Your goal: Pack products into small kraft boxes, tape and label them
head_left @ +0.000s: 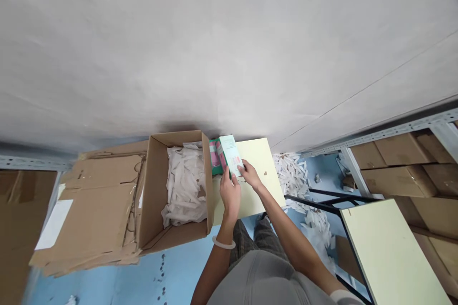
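Both my hands hold a small pale green and white box [231, 153] over the pale yellow table [261, 162]. My left hand [229, 195], with a white bangle at the wrist, grips the box's near end. My right hand [249, 174] pinches its right edge. Green and pink boxes [215, 156] lie just left of it, against the wall of an open cardboard box [157, 190] filled with white paper wrappers [184, 183].
Flattened cardboard [96, 209] lies left of the open box on the blue floor. White paper scraps [295, 174] are heaped right of the table. A second pale yellow table [390, 252] and metal shelving with brown cartons [397, 157] stand at the right.
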Demonstrator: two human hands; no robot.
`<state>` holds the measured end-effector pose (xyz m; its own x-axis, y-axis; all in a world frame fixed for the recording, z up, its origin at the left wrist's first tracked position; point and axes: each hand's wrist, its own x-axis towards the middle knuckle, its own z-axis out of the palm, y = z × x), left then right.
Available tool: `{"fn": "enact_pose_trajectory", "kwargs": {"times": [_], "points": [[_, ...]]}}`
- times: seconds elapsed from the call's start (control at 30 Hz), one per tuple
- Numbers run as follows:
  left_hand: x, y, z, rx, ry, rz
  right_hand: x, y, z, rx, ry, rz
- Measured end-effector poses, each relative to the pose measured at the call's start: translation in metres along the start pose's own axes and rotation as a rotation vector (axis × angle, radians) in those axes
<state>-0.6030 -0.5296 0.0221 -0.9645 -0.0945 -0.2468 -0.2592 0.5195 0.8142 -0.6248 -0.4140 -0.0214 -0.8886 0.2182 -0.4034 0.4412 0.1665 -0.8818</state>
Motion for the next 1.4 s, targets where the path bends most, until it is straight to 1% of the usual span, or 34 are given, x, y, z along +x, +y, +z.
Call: {"fn": "enact_pose_trajectory", "kwargs": {"times": [0.1, 0.27, 0.37, 0.47, 0.53, 0.6, 0.73, 0.8, 0.87, 1.0, 1.1, 1.2, 1.3, 1.4], "points": [[-0.016, 0.017, 0.003, -0.033, -0.002, 0.149, -0.023, -0.005, -0.020, 0.141, 0.042, -0.040], [-0.049, 0.048, 0.016, -0.026, -0.008, 0.339, -0.074, -0.006, -0.054, 0.328, 0.172, -0.074], [-0.081, 0.063, 0.031, -0.020, -0.011, 0.442, -0.111, 0.000, -0.078, 0.422, 0.233, -0.078], [-0.120, 0.076, 0.055, -0.024, -0.074, 0.536, -0.152, 0.014, -0.112, 0.466, 0.340, -0.098], [-0.150, 0.084, 0.076, -0.032, -0.143, 0.591, -0.181, 0.028, -0.141, 0.486, 0.426, -0.125], [-0.182, 0.092, 0.101, -0.030, -0.235, 0.643, -0.211, 0.047, -0.176, 0.503, 0.511, -0.138], [-0.250, 0.108, 0.160, 0.026, -0.442, 0.762, -0.276, 0.095, -0.242, 0.563, 0.665, -0.079], [-0.283, 0.115, 0.188, 0.060, -0.541, 0.828, -0.308, 0.119, -0.268, 0.632, 0.750, -0.041], [-0.315, 0.122, 0.213, 0.084, -0.646, 0.891, -0.339, 0.141, -0.289, 0.706, 0.849, -0.017], [-0.371, 0.134, 0.259, 0.107, -0.879, 0.980, -0.393, 0.178, -0.322, 0.808, 1.027, 0.031], [-0.406, 0.139, 0.291, 0.157, -1.033, 1.014, -0.424, 0.204, -0.339, 0.899, 1.150, 0.075], [-0.436, 0.138, 0.324, 0.209, -1.158, 1.054, -0.444, 0.230, -0.350, 0.990, 1.307, 0.120], [-0.459, 0.135, 0.357, 0.248, -1.293, 1.106, -0.459, 0.254, -0.360, 1.078, 1.453, 0.163], [-0.478, 0.133, 0.391, 0.323, -1.411, 1.170, -0.470, 0.274, -0.375, 1.189, 1.528, 0.209]]}}
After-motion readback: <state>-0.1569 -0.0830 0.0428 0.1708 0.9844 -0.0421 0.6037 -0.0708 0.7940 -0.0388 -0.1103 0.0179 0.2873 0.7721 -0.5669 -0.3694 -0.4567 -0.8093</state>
